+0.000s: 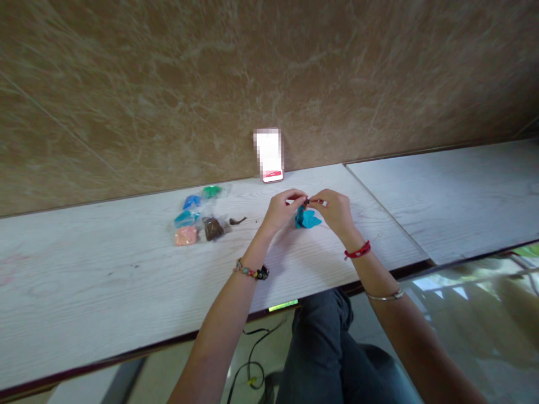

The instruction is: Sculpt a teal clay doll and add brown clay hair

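Observation:
My left hand (283,209) and my right hand (336,210) meet over the white table, each in a pinch. Between their fingertips is a small piece of dark brown clay (307,201). Just below the fingers sits a blue clay figure (309,219) with flat, rounded lobes on its right side; its upper part is partly hidden by my fingers. I cannot tell whether the brown piece touches the figure. To the left of my left hand lies a thin, curved strip of brown clay (238,221), beside a bag of brown clay (213,228).
Bags of peach clay (186,235), light blue clay (186,217), blue clay (192,201) and green clay (211,192) lie at the left. A phone (269,156) leans against the brown marbled wall (168,101). The white table (105,297) has a seam on the right.

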`<state>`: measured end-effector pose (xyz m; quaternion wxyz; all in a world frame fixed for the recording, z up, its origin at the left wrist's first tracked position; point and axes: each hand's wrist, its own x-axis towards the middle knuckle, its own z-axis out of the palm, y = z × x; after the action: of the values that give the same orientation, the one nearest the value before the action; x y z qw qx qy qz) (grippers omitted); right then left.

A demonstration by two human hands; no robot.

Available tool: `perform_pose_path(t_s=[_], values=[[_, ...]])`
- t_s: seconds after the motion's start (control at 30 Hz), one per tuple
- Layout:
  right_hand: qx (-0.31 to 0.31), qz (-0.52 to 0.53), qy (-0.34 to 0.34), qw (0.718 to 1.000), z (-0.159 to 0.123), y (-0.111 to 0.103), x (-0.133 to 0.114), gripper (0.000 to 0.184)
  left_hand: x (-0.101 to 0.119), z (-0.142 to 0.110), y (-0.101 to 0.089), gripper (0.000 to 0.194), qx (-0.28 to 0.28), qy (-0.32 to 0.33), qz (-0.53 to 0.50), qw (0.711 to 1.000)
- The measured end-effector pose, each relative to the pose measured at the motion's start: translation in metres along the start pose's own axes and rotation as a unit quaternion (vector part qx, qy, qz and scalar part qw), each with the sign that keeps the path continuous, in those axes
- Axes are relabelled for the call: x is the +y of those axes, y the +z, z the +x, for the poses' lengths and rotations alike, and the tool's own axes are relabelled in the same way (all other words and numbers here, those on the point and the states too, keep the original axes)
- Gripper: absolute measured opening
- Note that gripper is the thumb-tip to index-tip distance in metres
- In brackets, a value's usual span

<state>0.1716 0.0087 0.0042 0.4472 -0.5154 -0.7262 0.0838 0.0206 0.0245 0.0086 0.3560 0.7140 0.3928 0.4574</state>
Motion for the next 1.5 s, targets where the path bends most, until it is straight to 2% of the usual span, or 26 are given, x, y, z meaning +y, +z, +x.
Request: perform_pose_path(t_s=[0.4, 0.53, 1.0, 1.23, 1.37, 1.5], values=[[0.016, 0.004, -0.009, 1.000, -0.003, 0.003, 0.001, 0.015, -0.008, 0.000, -0.003, 0.018, 0.010, 0.007, 0.006, 1.000], [0.016, 0.025, -0.002, 1.000, -0.003, 0.004, 0.003, 0.018, -0.012, -0.001, -0.005, 0.018, -0.013, 0.011, 0.007, 1.000], [0.017, 0.034, 0.000, 0.999, -0.003, 0.000, -0.002, 0.017, -0.013, -0.003, -0.005, 0.016, -0.005, -0.005, 0.015, 1.000], [0.029, -0.004, 0.006, 1.000, -0.002, -0.001, -0.012, 0.015, -0.010, -0.005, -0.006, 0.020, -0.023, -0.004, 0.007, 1.000], [0.026, -0.020, 0.004, 0.999, -0.002, 0.000, -0.013, 0.015, -0.004, -0.009, -0.003, 0.021, 0.002, -0.012, 0.018, 1.000], [0.019, -0.022, 0.002, 1.000, -0.002, 0.001, -0.014, 0.016, 0.000, -0.011, 0.000, 0.014, 0.027, -0.005, 0.046, 0.999]])
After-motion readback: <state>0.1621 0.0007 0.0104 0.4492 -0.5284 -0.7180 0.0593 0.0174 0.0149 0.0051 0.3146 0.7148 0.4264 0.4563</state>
